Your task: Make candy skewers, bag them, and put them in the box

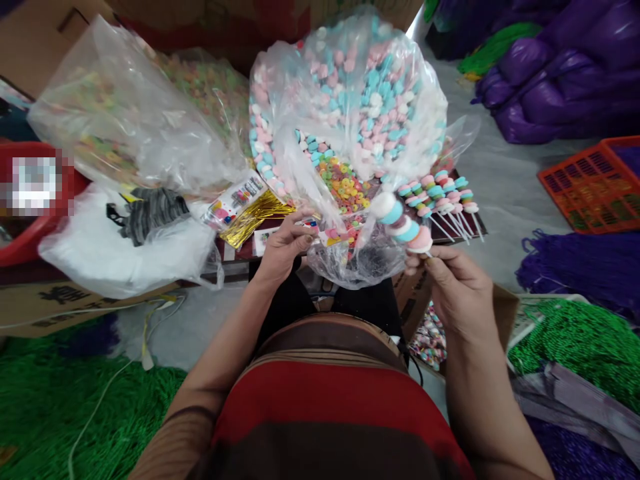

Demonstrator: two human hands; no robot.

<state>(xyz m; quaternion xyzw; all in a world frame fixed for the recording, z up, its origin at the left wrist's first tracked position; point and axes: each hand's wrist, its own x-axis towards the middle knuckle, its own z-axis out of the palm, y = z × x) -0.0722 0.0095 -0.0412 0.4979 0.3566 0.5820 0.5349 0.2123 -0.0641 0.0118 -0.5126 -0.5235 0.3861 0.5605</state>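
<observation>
My right hand [457, 283] is closed on the thin white stick of a marshmallow skewer [403, 223], whose white, blue, brown and pink pieces tilt up to the left. My left hand [286, 245] pinches the edge of a small clear bag with a colourful print [336, 236]. The skewer's upper end is close to that bag, but I cannot tell whether it is inside. Behind lies an open plastic bag of ring-shaped gummies [345, 187]. Several finished-looking skewers [440, 193] lie on the table to the right, their sticks toward me. Gold twist ties [255, 219] and a stack of printed bags [237, 199] lie left of my hands.
A big bag of pink, blue and white marshmallows [370, 93] stands at the back, beside a bag of gummies [100, 127]. A red basin [75, 183] is at far left. Below right, a cardboard box [504, 313] holds wrapped pieces. An orange crate [575, 187] sits on the floor.
</observation>
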